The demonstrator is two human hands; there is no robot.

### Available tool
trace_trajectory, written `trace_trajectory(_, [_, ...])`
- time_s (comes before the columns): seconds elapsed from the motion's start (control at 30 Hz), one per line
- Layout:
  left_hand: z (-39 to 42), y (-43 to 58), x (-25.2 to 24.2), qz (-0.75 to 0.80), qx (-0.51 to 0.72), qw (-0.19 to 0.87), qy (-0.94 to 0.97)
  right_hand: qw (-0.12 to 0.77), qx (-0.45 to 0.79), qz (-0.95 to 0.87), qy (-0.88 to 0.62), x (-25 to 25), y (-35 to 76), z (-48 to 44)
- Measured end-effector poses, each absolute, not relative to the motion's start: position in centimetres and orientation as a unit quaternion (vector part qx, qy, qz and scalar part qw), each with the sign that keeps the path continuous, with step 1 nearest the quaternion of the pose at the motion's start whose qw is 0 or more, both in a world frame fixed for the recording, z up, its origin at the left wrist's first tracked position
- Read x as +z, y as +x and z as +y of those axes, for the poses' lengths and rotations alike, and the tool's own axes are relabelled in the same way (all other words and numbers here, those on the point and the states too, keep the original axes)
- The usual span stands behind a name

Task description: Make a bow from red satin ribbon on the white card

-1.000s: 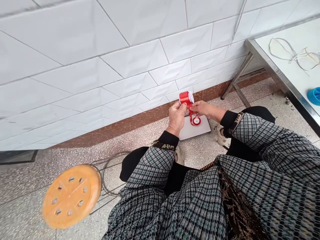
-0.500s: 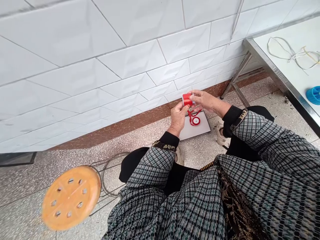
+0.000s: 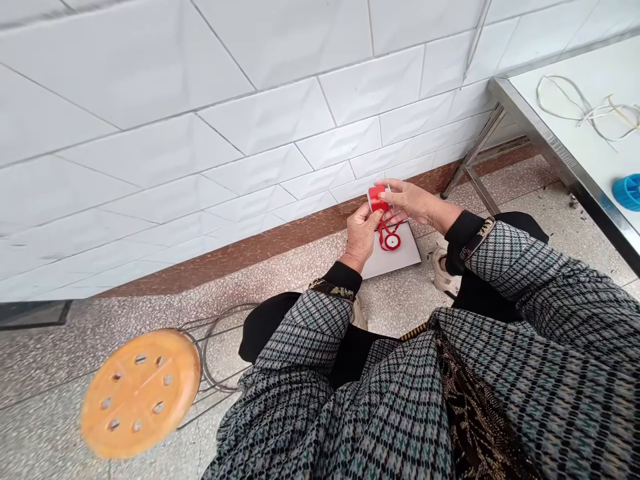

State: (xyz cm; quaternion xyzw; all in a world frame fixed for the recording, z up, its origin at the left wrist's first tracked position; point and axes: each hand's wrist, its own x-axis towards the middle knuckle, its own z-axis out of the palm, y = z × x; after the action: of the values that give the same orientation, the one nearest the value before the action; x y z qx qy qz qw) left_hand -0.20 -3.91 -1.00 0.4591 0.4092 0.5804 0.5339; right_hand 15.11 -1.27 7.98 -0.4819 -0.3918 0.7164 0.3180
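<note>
Between my two hands is a spool of red ribbon (image 3: 379, 198) with pale end flanges. My left hand (image 3: 361, 233) grips its lower left side, thumb pressed on the ribbon. The fingers and thumb of my right hand (image 3: 407, 201) are closed round its right side. Below them, a narrow red ribbon roll (image 3: 392, 241) with a white centre lies on a pale flat board or box (image 3: 407, 257) on the floor. Loose red ribbon (image 3: 383, 233) runs up from that roll toward my hands; where its upper end goes is hidden by the fingers.
An orange round stool (image 3: 143, 393) with wire legs lies tipped over at the lower left. A metal-edged table (image 3: 555, 147) on the right carries loose white cords (image 3: 590, 110) and a blue plastic ring-shaped item (image 3: 627, 192). A white tiled wall (image 3: 225, 120) rises in front.
My left hand has shifted slightly right along with the spool, which has turned a little. The right hand stays almost in place on it.
</note>
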Motion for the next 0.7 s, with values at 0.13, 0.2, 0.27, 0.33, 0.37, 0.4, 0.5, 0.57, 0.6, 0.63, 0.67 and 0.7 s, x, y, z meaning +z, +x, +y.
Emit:
trace_trajectory(0.13, [-3.9,-0.1,-0.6,0.428,0.573,0.517,0.47,0.327,0.712,-0.395,-0.48,7.8,15.0,-1.2])
trace_trajectory(0.2, [-3.9,-0.1,-0.5,0.435,0.565,0.514,0.477,0.334,0.711,-0.384,-0.486,7.6,14.9,-1.1])
trace_trajectory(0.27, [-3.9,-0.1,-0.4,0.424,0.563,0.519,0.484,0.342,0.719,-0.368,-0.481,7.4,15.0,-1.2])
trace_trajectory(0.33, [-3.7,-0.1,-0.4,0.41,0.56,0.53,0.488,0.352,0.729,-0.349,-0.473,7.3,15.0,-1.2])
trace_trajectory(0.37, [-3.6,-0.1,-0.4,0.406,0.555,0.537,0.489,0.354,0.732,-0.337,-0.474,7.3,15.1,-1.2])
trace_trajectory(0.4, [-3.6,-0.1,-0.4,0.406,0.549,0.543,0.489,0.356,0.735,-0.326,-0.476,7.3,15.1,-1.2])
trace_trajectory(0.5, [-3.6,0.0,-0.5,0.425,0.545,0.533,0.488,0.366,0.741,-0.292,-0.481,7.3,15.0,-1.0])
trace_trajectory(0.57, [-3.8,0.2,-0.5,0.439,0.571,0.502,0.479,0.38,0.74,-0.276,-0.481,7.3,14.9,-0.9])
trace_trajectory(0.6, [-3.9,0.4,-0.6,0.446,0.59,0.483,0.468,0.388,0.738,-0.27,-0.482,7.4,14.9,-0.8])
trace_trajectory(0.63, [-4.1,0.5,-0.7,0.453,0.61,0.468,0.452,0.393,0.736,-0.266,-0.484,7.4,14.8,-0.7])
trace_trajectory(0.67, [-4.2,0.7,-0.8,0.459,0.623,0.462,0.433,0.395,0.733,-0.265,-0.486,7.4,14.8,-0.7])
trace_trajectory(0.7, [-4.2,0.9,-1.0,0.466,0.624,0.473,0.412,0.396,0.729,-0.268,-0.489,7.4,14.7,-0.7])
